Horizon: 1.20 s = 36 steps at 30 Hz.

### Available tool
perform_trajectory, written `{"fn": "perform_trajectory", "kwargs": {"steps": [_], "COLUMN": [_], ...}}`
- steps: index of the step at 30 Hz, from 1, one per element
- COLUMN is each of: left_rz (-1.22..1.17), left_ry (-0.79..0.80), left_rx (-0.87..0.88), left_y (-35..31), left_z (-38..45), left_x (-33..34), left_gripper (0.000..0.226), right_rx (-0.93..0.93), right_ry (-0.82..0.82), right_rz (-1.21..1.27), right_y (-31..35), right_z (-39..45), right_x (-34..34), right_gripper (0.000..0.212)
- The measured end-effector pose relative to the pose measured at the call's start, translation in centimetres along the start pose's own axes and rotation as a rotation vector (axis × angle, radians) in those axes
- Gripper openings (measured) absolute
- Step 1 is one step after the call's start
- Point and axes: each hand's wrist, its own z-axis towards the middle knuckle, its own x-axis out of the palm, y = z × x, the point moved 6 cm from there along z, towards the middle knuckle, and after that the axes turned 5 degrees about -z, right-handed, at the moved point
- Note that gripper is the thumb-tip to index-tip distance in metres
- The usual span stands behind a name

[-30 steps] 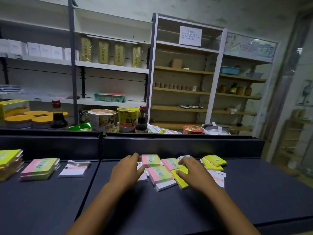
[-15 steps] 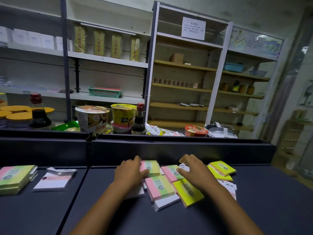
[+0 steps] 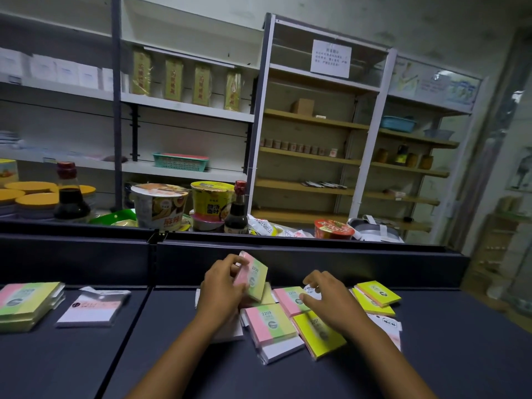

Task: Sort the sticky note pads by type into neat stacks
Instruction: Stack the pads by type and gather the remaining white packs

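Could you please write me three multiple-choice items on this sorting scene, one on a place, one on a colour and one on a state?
1. Where does the sorted pink and green stack lie?
A. far left of the counter
B. on a wooden shelf
C. under the right hand

2. What colour are the two overlapping pads at the right edge of the unsorted pile?
A. blue
B. yellow
C. white

3. What is the left hand doing?
A. lying flat on the counter
B. hanging idle
C. holding a pad tilted up off the pile

Answers:
1 A, it sits at the left edge of the dark counter, beside a white pad.
2 B, both tops are bright yellow.
3 C, its fingers grip a pink and green pad raised at an angle, while the right hand hovers with spread fingers over the pile.
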Motion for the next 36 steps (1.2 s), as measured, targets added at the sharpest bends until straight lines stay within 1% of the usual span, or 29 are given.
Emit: {"fn": "perform_trajectory", "kwargs": {"steps": [5,10,14,19,24,28,29,30,34,36], "left_rz": [-0.329,-0.509,-0.560,-0.564,-0.569,-0.561,-0.561,-0.561,-0.555,-0.556], "left_ry": [-0.071,-0.123,-0.140,-0.126,-0.143,-0.147,-0.147,-0.147,-0.147,-0.142], "left_rx": [0.038,0.068,0.087,0.089,0.090,0.096,0.098,0.099,0.099,0.097], "left_y": [-1.5,-2.8,-3.5,-3.6,-3.5,-3.3,-3.3,-3.3,-3.3,-3.3], "left_z": [-0.2,-0.7,-0.8,-1.1,-0.8,-0.9,-0.9,-0.8,-0.8,-0.9], "left_x": [-1.7,-3.4,-3.9,-3.5,-3.8,-3.8,-3.8,-3.8,-3.7,-3.6], "left_gripper": [0.043,0.041,0.042,0.043,0.043,0.043,0.043,0.043,0.043,0.043], "right_rx": [0.036,0.120,0.161,0.236,0.232,0.223,0.224,0.225,0.222,0.226], "right_ry": [0.037,0.094,0.075,0.100,0.082,0.012,-0.009,-0.030,-0.096,-0.111], "right_rz": [-0.029,-0.147,-0.198,-0.184,-0.170,-0.070,-0.036,-0.007,0.105,0.164], "right_y": [0.4,0.7,0.9,0.2,0.5,0.9,0.9,1.0,0.9,0.6], "right_z": [0.1,0.2,0.3,0.1,0.6,0.9,1.0,1.0,1.0,0.6], "right_x": [0.5,1.5,1.6,1.6,1.6,1.9,1.8,1.6,0.6,0.3], "right_gripper": [0.031,0.057,0.065,0.075,0.074,0.088,0.088,0.083,0.045,0.032]}}
